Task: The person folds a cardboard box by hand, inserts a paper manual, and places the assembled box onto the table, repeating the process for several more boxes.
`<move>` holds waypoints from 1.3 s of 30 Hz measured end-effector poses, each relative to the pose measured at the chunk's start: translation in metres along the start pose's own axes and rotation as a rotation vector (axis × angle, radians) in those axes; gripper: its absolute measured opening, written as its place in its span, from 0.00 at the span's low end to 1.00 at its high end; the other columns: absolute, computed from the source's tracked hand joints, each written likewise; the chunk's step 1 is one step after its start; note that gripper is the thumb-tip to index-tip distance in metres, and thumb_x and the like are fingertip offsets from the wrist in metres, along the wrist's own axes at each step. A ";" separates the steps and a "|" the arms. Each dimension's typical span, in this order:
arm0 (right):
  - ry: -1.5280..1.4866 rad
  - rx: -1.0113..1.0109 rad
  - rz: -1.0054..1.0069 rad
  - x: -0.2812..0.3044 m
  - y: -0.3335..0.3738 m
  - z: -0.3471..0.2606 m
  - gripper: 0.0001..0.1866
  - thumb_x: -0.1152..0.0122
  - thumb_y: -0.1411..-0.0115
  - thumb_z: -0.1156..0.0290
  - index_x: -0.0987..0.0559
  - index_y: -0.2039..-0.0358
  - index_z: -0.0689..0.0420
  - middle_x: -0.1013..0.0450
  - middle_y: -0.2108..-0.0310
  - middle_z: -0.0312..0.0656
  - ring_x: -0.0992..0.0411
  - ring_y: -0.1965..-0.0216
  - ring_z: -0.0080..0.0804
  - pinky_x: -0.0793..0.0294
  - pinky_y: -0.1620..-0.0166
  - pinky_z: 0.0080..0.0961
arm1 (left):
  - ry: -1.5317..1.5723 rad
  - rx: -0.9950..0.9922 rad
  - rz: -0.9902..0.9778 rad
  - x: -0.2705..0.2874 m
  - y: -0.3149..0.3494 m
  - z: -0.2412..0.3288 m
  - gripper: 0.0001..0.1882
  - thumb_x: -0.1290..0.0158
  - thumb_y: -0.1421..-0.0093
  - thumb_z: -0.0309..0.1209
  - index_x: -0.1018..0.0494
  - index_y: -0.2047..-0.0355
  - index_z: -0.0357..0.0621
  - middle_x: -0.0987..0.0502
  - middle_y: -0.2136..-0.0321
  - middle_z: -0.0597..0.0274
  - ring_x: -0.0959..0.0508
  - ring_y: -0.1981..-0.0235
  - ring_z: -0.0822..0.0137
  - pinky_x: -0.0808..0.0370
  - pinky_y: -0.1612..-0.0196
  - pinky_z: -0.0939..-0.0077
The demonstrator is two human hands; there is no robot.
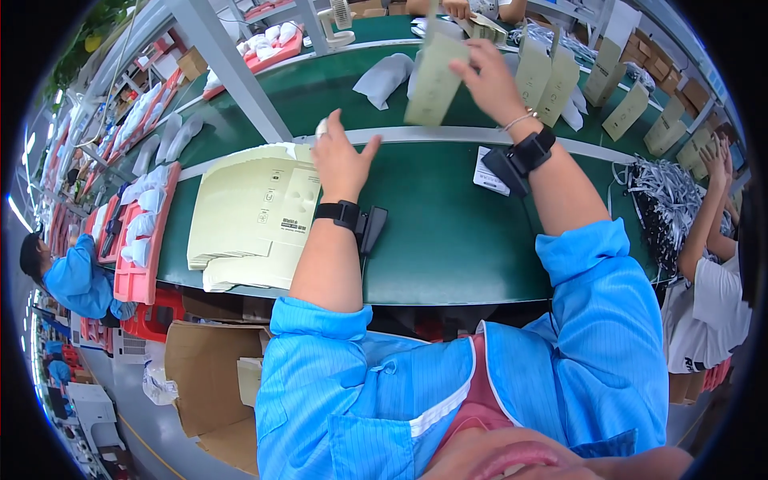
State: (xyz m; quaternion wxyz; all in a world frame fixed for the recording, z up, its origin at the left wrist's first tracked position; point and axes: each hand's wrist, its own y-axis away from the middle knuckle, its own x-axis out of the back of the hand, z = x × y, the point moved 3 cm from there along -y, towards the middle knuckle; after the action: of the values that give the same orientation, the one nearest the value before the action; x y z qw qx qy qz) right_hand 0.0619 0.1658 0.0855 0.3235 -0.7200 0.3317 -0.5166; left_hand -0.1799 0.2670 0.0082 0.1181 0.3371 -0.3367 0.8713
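A pale green carton (432,84) stands upright, slightly blurred, over the far side of the green bench. At its right edge my right hand (492,84) grips it with thumb and fingers. My left hand (344,158) is raised, empty, with thumb and fingers apart and a white covering on one fingertip. Just left of that hand lies a stack of flat, unfolded pale green cartons (248,208). Both wrists wear dark strapped devices. A white printed card (490,172) lies partly behind the right wrist device.
Several upright pale green cartons (556,88) line the far right. A white bag (384,80) lies beyond the metal rail (400,134). Pink trays (148,240) hold white-wrapped items at left. Silvery shredded strips (672,200) heap near a co-worker at right. An open cardboard box (200,376) sits below the bench.
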 end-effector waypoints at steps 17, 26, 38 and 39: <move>-0.188 0.068 -0.154 0.002 0.077 -0.048 0.20 0.47 0.47 0.80 0.26 0.53 0.52 0.35 0.46 0.41 0.39 0.44 0.43 0.40 0.41 0.34 | -0.575 0.328 -0.169 -0.004 -0.006 -0.047 0.35 0.40 0.48 0.42 0.42 0.42 0.59 0.28 0.54 0.56 0.30 0.49 0.56 0.40 0.49 0.38; -0.494 -0.301 -0.449 -0.033 0.100 -0.074 0.19 0.42 0.44 0.74 0.31 0.51 0.59 0.30 0.54 0.42 0.31 0.52 0.33 0.30 0.50 0.30 | 0.033 -0.080 -0.017 -0.001 -0.004 -0.014 0.28 0.40 0.50 0.35 0.33 0.48 0.57 0.28 0.63 0.54 0.26 0.59 0.54 0.34 0.53 0.56; -1.067 -0.621 -0.202 0.002 0.071 -0.065 0.19 0.39 0.44 0.72 0.32 0.54 0.62 0.28 0.74 0.37 0.30 0.77 0.19 0.28 0.72 0.18 | -0.268 -0.535 0.251 0.041 0.015 0.060 0.47 0.30 0.66 0.44 0.39 0.44 0.48 0.28 0.56 0.47 0.31 0.52 0.46 0.36 0.48 0.57; -1.056 -0.624 -0.193 0.006 0.069 -0.066 0.19 0.39 0.44 0.72 0.32 0.54 0.62 0.28 0.74 0.37 0.30 0.77 0.19 0.28 0.72 0.18 | -0.146 -0.536 0.213 0.042 0.014 0.056 0.50 0.29 0.69 0.45 0.40 0.44 0.49 0.28 0.56 0.47 0.32 0.51 0.46 0.36 0.47 0.56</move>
State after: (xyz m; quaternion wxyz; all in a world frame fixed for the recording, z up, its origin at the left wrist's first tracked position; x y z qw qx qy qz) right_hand -0.0095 0.1131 0.0500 0.1703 -0.9657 0.1958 0.0036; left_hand -0.1886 0.2188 0.0594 0.0863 0.3184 -0.5960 0.7321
